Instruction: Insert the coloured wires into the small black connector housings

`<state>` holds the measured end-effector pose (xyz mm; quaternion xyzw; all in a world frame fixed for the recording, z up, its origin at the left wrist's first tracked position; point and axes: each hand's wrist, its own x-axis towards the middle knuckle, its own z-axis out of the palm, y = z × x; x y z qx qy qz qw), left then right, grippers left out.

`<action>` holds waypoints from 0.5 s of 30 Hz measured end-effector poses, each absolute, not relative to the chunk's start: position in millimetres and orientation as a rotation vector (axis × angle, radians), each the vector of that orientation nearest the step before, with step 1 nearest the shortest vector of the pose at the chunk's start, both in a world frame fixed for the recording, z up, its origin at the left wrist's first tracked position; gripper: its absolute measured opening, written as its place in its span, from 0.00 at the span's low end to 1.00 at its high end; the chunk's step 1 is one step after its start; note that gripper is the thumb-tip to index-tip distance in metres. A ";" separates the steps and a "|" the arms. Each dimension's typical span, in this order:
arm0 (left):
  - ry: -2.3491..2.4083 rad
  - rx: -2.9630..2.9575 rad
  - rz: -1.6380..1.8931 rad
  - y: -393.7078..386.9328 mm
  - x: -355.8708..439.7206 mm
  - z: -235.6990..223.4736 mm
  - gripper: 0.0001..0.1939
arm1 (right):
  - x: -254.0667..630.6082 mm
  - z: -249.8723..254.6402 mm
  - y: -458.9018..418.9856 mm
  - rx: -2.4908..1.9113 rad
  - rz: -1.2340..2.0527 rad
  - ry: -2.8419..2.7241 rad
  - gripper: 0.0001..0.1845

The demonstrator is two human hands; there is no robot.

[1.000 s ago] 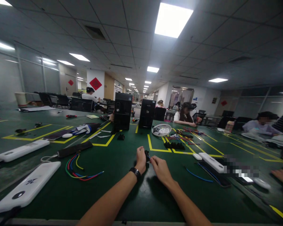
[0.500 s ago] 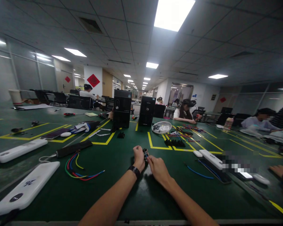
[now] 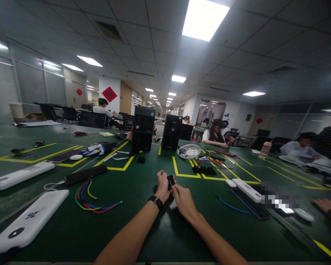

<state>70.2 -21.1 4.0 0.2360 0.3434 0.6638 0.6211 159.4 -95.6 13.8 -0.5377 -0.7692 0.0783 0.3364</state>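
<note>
Over the middle of the green table, my left hand [image 3: 162, 187] is closed on a small black block [image 3: 170, 180], whose exact kind is too small to make out. A watch-like black band circles the left wrist. From the right, my right hand [image 3: 183, 200] pinches at the block's near side, thumb and fingers pressed together. A bit of blue shows on the block between the two hands; whether it is a wire end I cannot tell. To the left lies a bundle of red, blue, green and yellow wires [image 3: 85, 200]. On the right rests a single blue wire [image 3: 233, 206].
Black blocks in a row [image 3: 204, 170] lie beyond my hands, near a white round basket [image 3: 188, 151] and a pile of coloured wires [image 3: 223, 156]. Two black computer towers [image 3: 143, 129] stand at the back. White power banks [image 3: 30, 221] lie left; a co-worker's hand [image 3: 327, 206] rests far right.
The black block has turned slightly between my hands, showing more of its dark side. Both hands stay in nearly the same place, close together.
</note>
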 end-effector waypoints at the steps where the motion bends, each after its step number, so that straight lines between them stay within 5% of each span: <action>1: 0.818 0.576 1.536 -21.8 68.7 3.5 0.17 | 161.3 16.0 -95.0 -1.397 0.210 -1.991 0.20; 7: 0.923 0.897 1.713 -22.5 65.6 -1.5 0.18 | 163.2 33.4 -87.5 -1.396 0.159 -1.931 0.21; 15: 0.748 0.413 1.728 1.8 36.3 8.7 0.11 | 160.8 2.9 -108.9 -1.533 0.181 -2.083 0.20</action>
